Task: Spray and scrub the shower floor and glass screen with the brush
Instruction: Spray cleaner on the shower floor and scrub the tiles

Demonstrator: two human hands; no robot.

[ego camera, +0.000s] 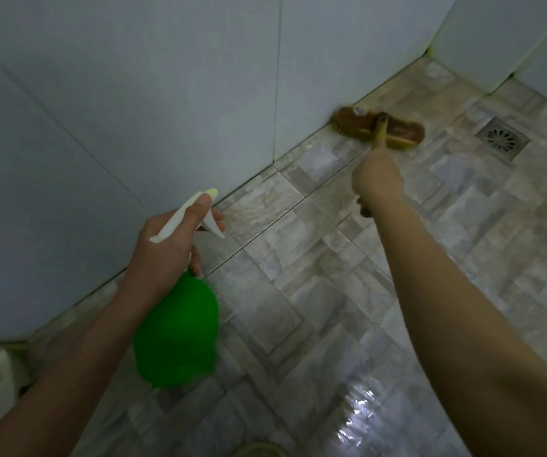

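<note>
A: L hand, what's it doing?
B: The left hand is wrapped round the neck of the spray bottle. Thumb lies along the top of the white spray head and a finger is hooked over the trigger. Can't tell if the trigger's squeezed. The green body hangs below the wrist, nozzle aimed fwd at the foot of the wall

A: And the R?
B: The right hand is a tight fist clamped on the brush handle, arm stretched fwd, back of the hand up. The fingers are hidden on the far side

A: Where's the brush itself?
B: The brush is just beyond the R fist. Its head lies crosswise, bristles down on the shower floor, L end up against the wall/floor joint. Brown back, yellowish bristles, a bit blurred

A: Hands together?
B: No, well apart. L is nearer the body, R is further out, each w/ its own tool

A: Any brand or writing?
B: There's a small pale sticker on the brush back, L of the handle. Too blurred to read

A: Anything else nearby?
B: A square metal drain sits R of the brush head, beyond the R hand. There's wet glare on the tiles under the R forearm
</note>
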